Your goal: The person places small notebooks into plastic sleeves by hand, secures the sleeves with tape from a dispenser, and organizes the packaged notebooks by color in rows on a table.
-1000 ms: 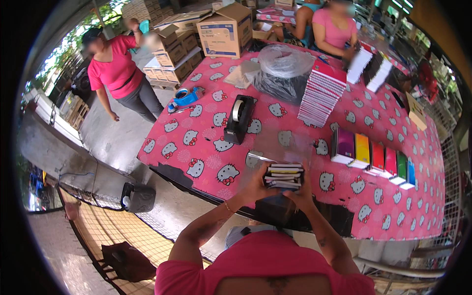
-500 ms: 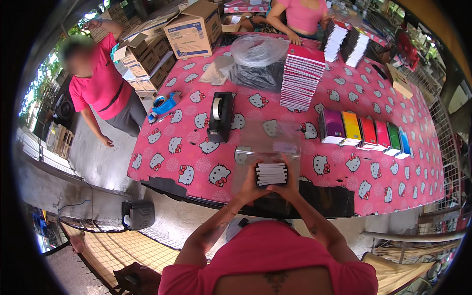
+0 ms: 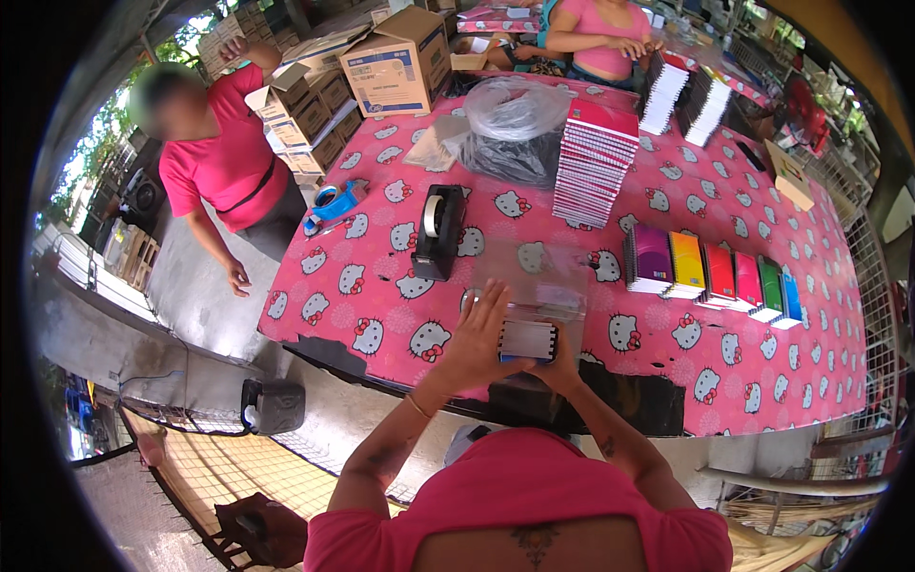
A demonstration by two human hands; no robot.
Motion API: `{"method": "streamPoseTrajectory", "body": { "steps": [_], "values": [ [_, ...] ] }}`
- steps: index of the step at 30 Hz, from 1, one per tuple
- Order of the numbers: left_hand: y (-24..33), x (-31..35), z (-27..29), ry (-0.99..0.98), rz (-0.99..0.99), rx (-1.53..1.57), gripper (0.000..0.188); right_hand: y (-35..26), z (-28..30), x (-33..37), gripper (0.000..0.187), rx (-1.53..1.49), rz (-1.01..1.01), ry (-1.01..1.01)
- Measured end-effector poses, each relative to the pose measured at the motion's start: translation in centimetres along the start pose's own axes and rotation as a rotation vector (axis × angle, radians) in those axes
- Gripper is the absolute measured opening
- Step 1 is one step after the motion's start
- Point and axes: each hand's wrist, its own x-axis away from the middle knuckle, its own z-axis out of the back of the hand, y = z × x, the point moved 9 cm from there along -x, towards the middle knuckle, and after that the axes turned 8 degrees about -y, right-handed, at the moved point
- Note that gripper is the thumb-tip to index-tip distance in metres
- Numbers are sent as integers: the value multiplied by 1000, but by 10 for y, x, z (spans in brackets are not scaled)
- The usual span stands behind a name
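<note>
A small stack of spiral notebooks point(image 3: 527, 338) stands on edge at the table's near side, white page edges up and a bit of blue cover showing at the bottom. My right hand point(image 3: 562, 362) is wrapped round its right side. My left hand point(image 3: 477, 336) lies along the left side with fingers stretched forward, its thumb against the stack's near edge. Just beyond, a clear plastic bag point(image 3: 543, 274) is spread flat, partly under my left fingers. Whether the notebooks are inside the plastic I cannot tell.
Rows of coloured notebooks point(image 3: 686, 264) stand to the right, a tall notebook pile point(image 3: 596, 162) beyond. A black tape dispenser point(image 3: 439, 234), blue tape dispenser point(image 3: 338, 198) and plastic bundle point(image 3: 510, 133) share the table. One person point(image 3: 224, 153) stands left, another point(image 3: 600, 43) is across.
My left hand has shifted from gripping the notebooks to lying with fingers stretched forward. The stack is turned slightly and shows blue. The view has shifted a little; the person across has brought both hands together.
</note>
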Motion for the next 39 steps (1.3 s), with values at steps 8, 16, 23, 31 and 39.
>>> {"method": "streamPoseTrajectory", "body": {
  "steps": [8,16,23,31,39],
  "values": [
    [18,-17,-36,-231,-53,-132,74,6,0,2,87,87,-1,-21],
    [-141,32,-85,259,689,692,69,36,12,11,64,-497,-515,-39],
    [-157,-12,-103,84,840,397,83,70,63,-25,52,-272,-638,-12],
    [-169,-17,-99,44,846,253,82,69,80,-22,57,-61,-787,171],
    [-200,37,-126,114,705,1085,47,53,82,0,26,-143,-464,131]
  ]
}}
